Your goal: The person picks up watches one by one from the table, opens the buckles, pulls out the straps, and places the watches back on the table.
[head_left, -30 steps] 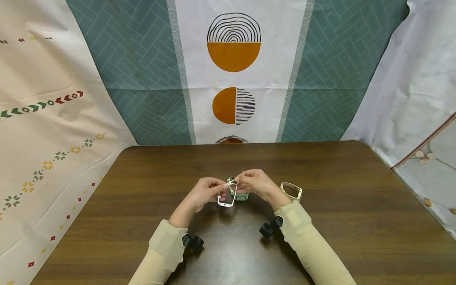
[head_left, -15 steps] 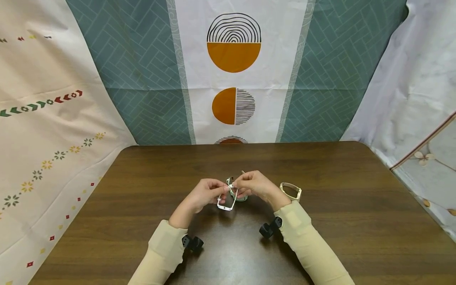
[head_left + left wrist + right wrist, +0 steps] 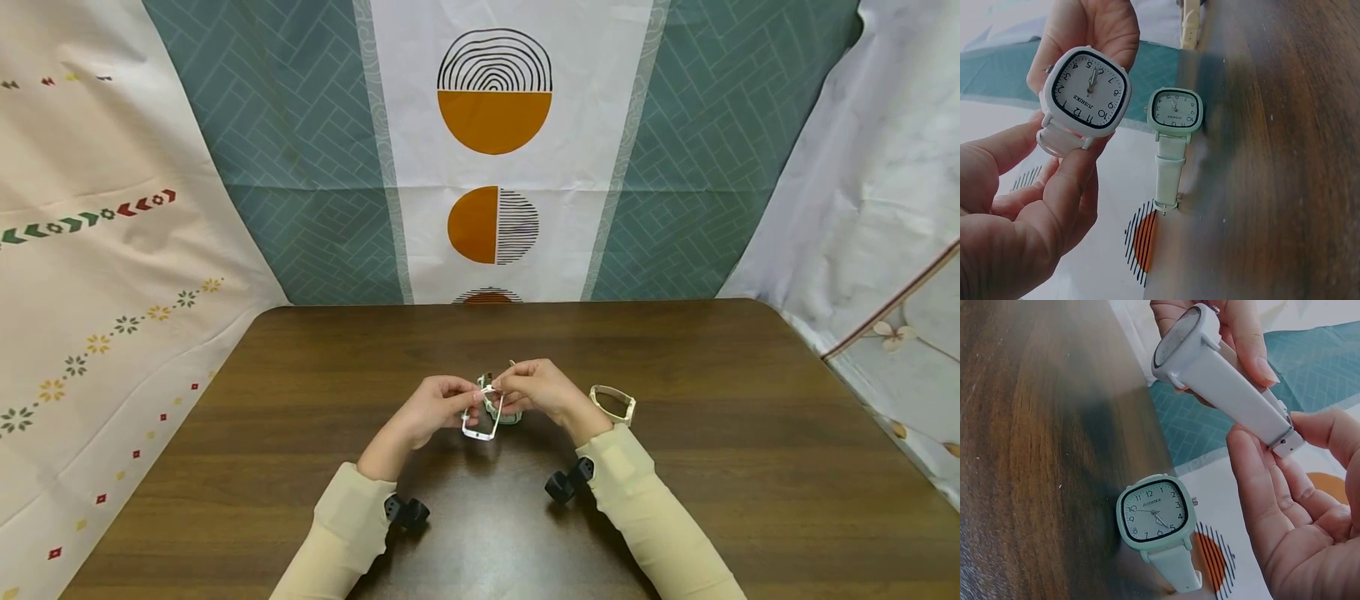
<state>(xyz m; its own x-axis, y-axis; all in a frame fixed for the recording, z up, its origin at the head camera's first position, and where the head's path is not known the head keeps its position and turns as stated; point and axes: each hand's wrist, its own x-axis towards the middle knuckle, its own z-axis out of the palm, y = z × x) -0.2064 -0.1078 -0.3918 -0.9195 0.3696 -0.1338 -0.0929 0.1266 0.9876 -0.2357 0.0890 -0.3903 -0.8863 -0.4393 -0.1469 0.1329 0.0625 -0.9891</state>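
A white wristwatch [image 3: 478,435] hangs between both hands, off the table. My left hand [image 3: 432,408] pinches its strap from the left; in the left wrist view the white square dial [image 3: 1091,92] faces the camera. My right hand [image 3: 542,389] holds the strap from the other side. In the right wrist view, its thumb and fingers pinch the buckle end [image 3: 1287,444], and the strap looks closed into a loop. A mint-green wristwatch [image 3: 1157,511] lies on the table just beyond the hands, partly hidden by the right hand in the head view.
A cream wristwatch [image 3: 614,403] stands on its side to the right of the right hand. The brown wooden table [image 3: 480,533] reaches back to a patterned curtain [image 3: 315,167]. Black wrist cameras [image 3: 408,511] sit at both cuffs.
Both hands stay in nearly the same place. The white wristwatch has shifted slightly to the right, while the fingers work at its strap ends. The green and cream watches have not moved.
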